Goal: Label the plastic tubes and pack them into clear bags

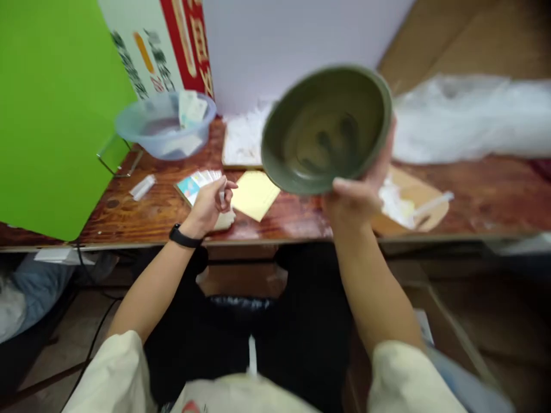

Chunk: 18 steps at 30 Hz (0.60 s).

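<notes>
My right hand [359, 198] grips a dark green round bowl [329, 129] by its lower right side, thumb on the rim. The bowl is raised above the table and tilted so its inside faces me; dark smudges or shadows show in it. My left hand [210, 202], a black band on the wrist, hovers over or rests on a fan of printed cards [192, 184]; I cannot tell which. Its index finger points out and the others bend loosely, with nothing visible in them. Just right of it lies a pale yellow paper sheet [257, 195].
A translucent blue basin [166, 143] with cards inside stands back left, beside a green panel [55, 115]. Behind the bowl is a tray of white material [241, 140]. At right are a cardboard piece [424, 183] and white plastic wrapping [469, 117]. The wooden table's front edge [275, 240] is close.
</notes>
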Motion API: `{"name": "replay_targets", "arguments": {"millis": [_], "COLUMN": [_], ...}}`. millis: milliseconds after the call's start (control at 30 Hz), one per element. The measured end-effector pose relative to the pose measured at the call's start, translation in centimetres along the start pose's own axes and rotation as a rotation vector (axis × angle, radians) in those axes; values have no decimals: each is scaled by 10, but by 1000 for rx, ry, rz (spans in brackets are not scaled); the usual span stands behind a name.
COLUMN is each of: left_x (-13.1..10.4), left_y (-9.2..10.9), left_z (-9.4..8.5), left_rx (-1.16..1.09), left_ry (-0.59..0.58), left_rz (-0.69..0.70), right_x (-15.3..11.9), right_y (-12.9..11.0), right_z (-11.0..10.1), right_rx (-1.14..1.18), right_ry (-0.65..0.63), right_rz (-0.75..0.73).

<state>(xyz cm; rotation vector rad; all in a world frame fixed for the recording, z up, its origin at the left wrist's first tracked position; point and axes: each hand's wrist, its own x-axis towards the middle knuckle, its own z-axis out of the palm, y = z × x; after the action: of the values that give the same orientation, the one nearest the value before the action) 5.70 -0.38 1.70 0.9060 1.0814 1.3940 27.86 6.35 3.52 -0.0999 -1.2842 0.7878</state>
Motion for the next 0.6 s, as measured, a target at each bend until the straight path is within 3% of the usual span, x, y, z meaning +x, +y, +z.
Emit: {"name": "replay_targets", "arguments": {"millis": [100, 167, 267, 400, 500, 600], "left_x": [-31, -49, -76, -101, -112, -125], "left_y": [-23, -37, -53, -81, -109, -132], "left_z": [-7, -2, 12, 26, 25, 20], "left_rx": [293, 523, 764, 1060, 1343, 1312], "left_ry": [-135, -283, -570, -1073, -1348, -1591], "left_rz": [30, 49, 75, 137, 221, 245], "right_x": [-15, -25, -33, -37, -43, -46], "right_y": [29, 48, 63, 58, 45, 37], "right_z": [-2, -15, -31, -27, -16, -11], "right_rx": [141, 262, 334, 238, 153, 193], "right_ry": [13, -70, -6, 64, 163, 289], "right_rz": [209, 337, 413, 472, 537, 548]}}
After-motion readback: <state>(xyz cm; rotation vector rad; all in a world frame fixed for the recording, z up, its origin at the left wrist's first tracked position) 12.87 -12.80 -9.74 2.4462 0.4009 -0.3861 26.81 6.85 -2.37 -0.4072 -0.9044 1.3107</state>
